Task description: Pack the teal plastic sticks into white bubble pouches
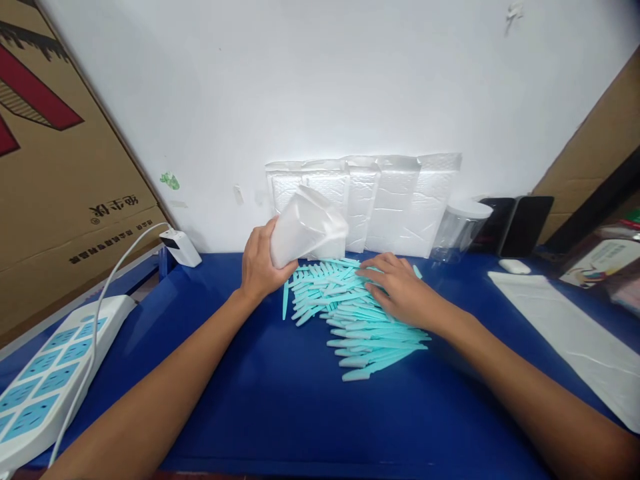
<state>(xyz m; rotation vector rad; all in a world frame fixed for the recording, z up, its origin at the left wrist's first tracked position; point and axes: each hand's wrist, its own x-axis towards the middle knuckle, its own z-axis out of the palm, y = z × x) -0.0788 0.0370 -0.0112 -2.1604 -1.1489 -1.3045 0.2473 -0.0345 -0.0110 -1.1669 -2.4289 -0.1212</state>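
Note:
My left hand [263, 261] is closed around a translucent, frosted plastic bag [306, 230], which is tilted above the left part of a pile. The pile is made of many slim turquoise eyebrow razors [350, 303], heaped on the blue table [280, 413], the nearer ones lying roughly side by side. On the upper right of the pile rests my right hand [397, 287], fingers slightly bent and apart, touching the razors. Nothing shows gripped in it, though its palm is hidden.
Several white padded mailers [395, 203] lean on the wall. Right of them stand a clear lidded jar [457, 230] and dark phones [525, 225]. A flat white mailer [570, 333] lies at right. At left are a power strip [55, 373], a white charger [181, 248] and a cable.

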